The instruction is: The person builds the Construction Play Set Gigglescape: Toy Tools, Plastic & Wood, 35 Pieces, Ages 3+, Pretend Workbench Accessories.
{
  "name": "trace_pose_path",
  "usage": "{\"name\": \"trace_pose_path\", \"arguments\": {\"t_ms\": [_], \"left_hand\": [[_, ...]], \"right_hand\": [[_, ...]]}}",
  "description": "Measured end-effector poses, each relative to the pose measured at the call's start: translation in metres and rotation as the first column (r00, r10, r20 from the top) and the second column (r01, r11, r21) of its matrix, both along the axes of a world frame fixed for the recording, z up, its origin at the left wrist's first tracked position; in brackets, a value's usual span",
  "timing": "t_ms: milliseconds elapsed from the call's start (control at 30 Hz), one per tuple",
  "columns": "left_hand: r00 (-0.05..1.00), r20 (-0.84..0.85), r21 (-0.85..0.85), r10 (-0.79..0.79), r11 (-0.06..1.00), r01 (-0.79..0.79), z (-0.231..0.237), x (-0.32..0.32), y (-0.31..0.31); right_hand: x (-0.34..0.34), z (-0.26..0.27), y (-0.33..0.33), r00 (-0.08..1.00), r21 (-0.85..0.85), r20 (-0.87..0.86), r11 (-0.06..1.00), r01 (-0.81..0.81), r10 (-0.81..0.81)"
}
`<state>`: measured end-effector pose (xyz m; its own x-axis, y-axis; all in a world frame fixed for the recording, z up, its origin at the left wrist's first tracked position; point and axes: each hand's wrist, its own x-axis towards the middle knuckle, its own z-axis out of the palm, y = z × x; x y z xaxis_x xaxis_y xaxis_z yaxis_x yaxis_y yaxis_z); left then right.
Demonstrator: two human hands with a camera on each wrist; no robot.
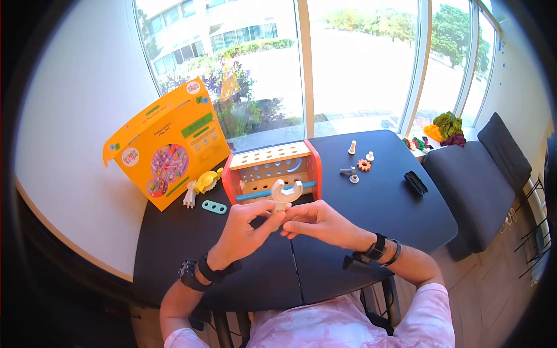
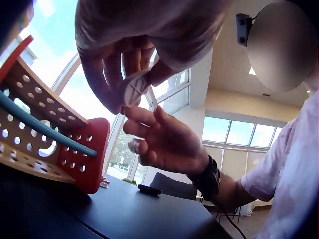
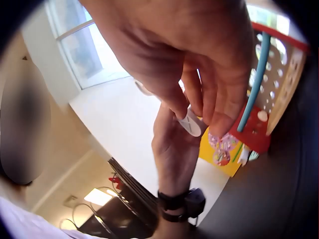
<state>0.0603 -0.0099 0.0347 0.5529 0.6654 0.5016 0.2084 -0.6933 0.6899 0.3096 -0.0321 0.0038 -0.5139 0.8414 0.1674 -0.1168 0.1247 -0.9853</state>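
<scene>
Wrench (toy-sized in look, whitish, with a C-shaped end) is located between the two hands, above the table and in front of the toolbox. Left hand: thumb and fingers pinch the wrench below its C-shaped end, which points toward the toolbox in the head view. Right hand: fingers loosely bent beside the lower part of the wrench, not closed round it; whether a fingertip touches the wrench cannot be told.

Toolbox: red end panels, perforated light-coloured boards, and a blue rod running across the near side. Left of the toolbox: a yellow piece, a teal strip with holes, and an upright orange carton (printed "Construction Play Set"). Right of the toolbox, on the table: a pale bolt, an orange gear and a grey piece. Farther right lies a black case, near the table edge.
</scene>
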Motion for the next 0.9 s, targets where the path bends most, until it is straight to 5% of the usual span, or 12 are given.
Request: {"name": "trace_pose_path", "arguments": {"t_ms": [133, 233, 367, 767, 900], "left_hand": [[0.991, 0.033, -0.213, 0.131, 0.969, -0.121, 0.013, -0.009, -0.003], [0.976, -0.048, 0.150, 0.214, 0.967, -0.205, 0.007, -0.019, 0.007], [0.974, -0.049, 0.119, 0.223, 0.969, -0.216, -0.001, -0.022, 0.009], [0.969, -0.102, 0.082, 0.226, 0.972, -0.218, -0.004, -0.024, 0.017], [0.973, -0.099, 0.088, 0.210, 0.976, -0.201, -0.008, -0.028, 0.020]], "right_hand": [[0.040, 0.009, 0.018, 0.891, 0.244, 0.366, 0.952, 0.187, -0.269], [0.087, 0.003, 0.050, 0.729, 0.405, 0.388, 0.814, 0.416, -0.565], [0.161, -0.031, 0.093, 0.387, 0.687, 0.439, 0.580, 0.437, -0.811], [0.190, -0.073, 0.127, 0.218, 0.632, 0.607, 0.630, 0.452, -0.764], [0.187, -0.072, 0.123, 0.261, 0.610, 0.622, 0.665, 0.431, -0.738]]}}
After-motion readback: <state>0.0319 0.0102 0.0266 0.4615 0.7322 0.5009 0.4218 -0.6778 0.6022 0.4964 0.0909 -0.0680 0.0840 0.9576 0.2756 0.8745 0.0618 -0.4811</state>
